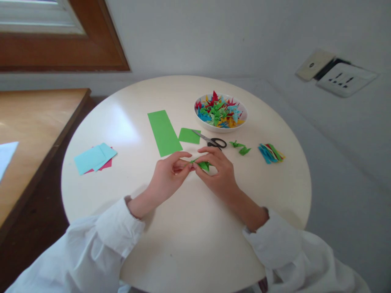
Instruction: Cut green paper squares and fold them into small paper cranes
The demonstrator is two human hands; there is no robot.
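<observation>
Between my hands is a small folded green paper piece (204, 165), pinched at fingertip level above the table. My left hand (171, 173) grips its left tip between thumb and fingers. Closed on its other side is my right hand (217, 169), which partly covers it. Just beyond the fingers lie a pair of scissors (212, 141) with black handles, a small green paper rectangle (189, 135) partly under the blade, and a long green paper strip (165, 133). Two small green folded paper pieces (241, 147) rest right of the scissors.
A white bowl (220, 129) full of colourful paper cranes stands at the back of the round white table (189, 252). Light blue and red paper sheets (95, 158) lie at left. Several folded coloured strips (271, 153) are at right. A wooden surface (39, 114) stands far left.
</observation>
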